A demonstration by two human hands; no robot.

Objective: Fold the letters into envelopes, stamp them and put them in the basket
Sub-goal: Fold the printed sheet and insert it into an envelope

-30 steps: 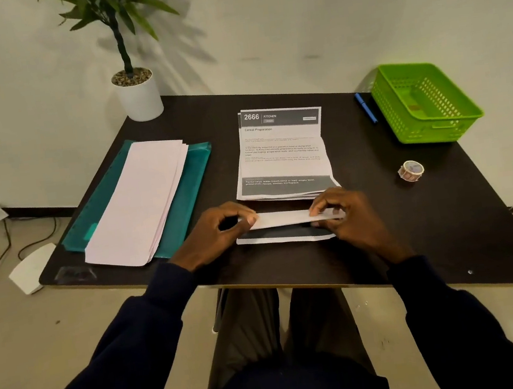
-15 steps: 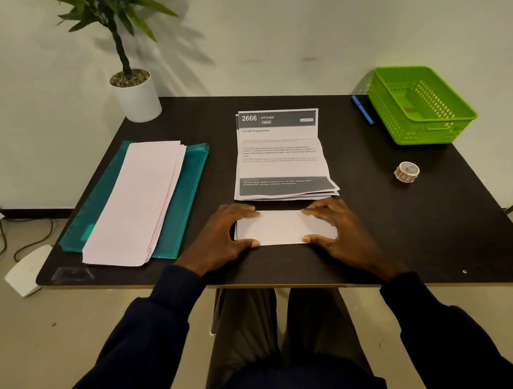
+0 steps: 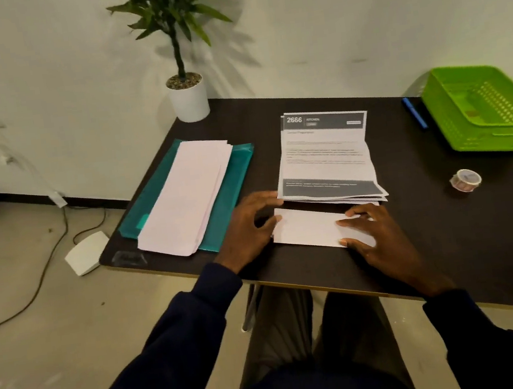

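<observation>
- Head camera looked down at a folded letter (image 3: 309, 228) lying flat near the front edge of the dark worktop (image 3: 447, 235), just in front of the stack of printed letters (image 3: 325, 156).
- Right hand (image 3: 380, 237) lay spread over the letter's right end, fingers straight and pressing it down, gripping nothing.
- Left hand (image 3: 246, 228) sat at the letter's left end with fingers relaxed. Its thumb was at or just beside that edge, and no pinch was visible.
- Step in hand looked like setting the crease. It would go best with one hand anchoring the paper while the other ran firmly along the fold, edges kept square so the packet would slide into an envelope without snagging.
- Envelopes (image 3: 184, 200) were piled on a teal folder (image 3: 239, 170) just left of the left hand. Taking only the top one would call for a light fingertip lift.
- A small roll, probably the stamps (image 3: 466, 180), stood to the right, well apart from the letter, and the green basket (image 3: 480, 108) sat at the far right corner. Neither hand was near them, so most of the task appeared to remain.
</observation>
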